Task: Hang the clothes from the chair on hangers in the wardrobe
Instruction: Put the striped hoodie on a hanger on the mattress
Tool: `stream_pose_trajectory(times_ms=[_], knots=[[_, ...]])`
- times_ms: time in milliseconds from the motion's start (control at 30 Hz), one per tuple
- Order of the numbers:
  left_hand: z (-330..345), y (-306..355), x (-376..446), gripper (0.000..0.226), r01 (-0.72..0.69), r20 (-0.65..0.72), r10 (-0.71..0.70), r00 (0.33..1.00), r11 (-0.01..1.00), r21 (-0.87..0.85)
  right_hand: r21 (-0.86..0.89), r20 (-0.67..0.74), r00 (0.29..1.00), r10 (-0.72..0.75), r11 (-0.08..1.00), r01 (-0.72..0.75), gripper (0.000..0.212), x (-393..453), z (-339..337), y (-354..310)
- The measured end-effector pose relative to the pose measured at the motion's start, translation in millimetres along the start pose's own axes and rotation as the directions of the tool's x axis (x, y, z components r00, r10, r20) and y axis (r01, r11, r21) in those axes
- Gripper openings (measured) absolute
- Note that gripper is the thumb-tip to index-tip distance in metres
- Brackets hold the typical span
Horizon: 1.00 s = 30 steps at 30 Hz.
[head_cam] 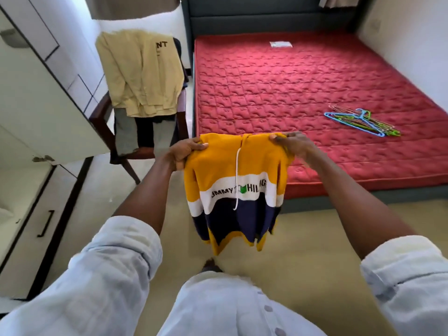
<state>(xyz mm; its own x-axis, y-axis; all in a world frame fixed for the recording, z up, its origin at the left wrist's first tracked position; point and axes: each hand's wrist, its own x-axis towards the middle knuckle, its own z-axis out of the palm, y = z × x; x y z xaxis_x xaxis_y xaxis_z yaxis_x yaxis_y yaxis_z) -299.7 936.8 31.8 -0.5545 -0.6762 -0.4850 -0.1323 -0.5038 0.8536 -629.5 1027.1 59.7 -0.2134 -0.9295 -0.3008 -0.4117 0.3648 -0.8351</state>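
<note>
I hold the hoodie (pixel 235 187) by both shoulders: left hand (pixel 184 154) and right hand (pixel 293 143) are each pinched closed on the fabric. It hangs free just in front of the bed (pixel 278 93). The cloth looks soft, light and limp, so the shoulder seams are the best hold. Hangers (pixel 361 121) lie on the bed; more clothes (pixel 140 73) drape the chair (pixel 101 117) left of it.

Bright daylight; edges bowed, seemingly soft.
</note>
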Motion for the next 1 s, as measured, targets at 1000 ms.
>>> stream_pose_trajectory(times_ms=[1000], knots=[[212, 64, 262, 0.036, -0.058, -0.138, 0.131, 0.982, 0.896, 0.440, 0.217, 0.213, 0.921, 0.326, 0.903, -0.370, 0.045, 145, -255, 122]])
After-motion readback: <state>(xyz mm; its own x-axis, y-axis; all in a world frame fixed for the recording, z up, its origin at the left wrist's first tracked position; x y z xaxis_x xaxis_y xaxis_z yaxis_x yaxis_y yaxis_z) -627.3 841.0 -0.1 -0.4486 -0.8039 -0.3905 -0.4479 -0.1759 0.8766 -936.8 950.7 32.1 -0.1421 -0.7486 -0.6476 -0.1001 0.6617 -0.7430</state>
